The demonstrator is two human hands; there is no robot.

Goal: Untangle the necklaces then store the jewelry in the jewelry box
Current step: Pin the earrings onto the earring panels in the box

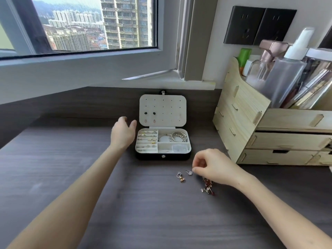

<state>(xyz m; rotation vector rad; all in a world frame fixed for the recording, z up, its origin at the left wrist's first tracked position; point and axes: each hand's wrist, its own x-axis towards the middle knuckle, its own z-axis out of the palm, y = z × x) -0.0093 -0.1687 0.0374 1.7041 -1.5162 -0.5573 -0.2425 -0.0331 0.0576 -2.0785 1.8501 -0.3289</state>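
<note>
A black jewelry box (162, 157) stands open at the back of the dark desk, its white lid upright with a few ear studs pinned in it. Its compartments hold small earrings and silver bangles (177, 137). My left hand (123, 133) hovers relaxed just left of the box, touching nothing. My right hand (212, 166) is curled over the desk in front of the box, its fingertips pinching at a small silver earring (189, 172). Another small earring (181, 177) lies to the left. A reddish tangle of jewelry (208, 186) lies under my right wrist.
A pale wooden organizer (269, 137) with drawers stands at the right, holding bottles (285, 74) and a green tube. A grey wall and window ledge run behind the box. The dark wood desk (125, 203) stretches toward me.
</note>
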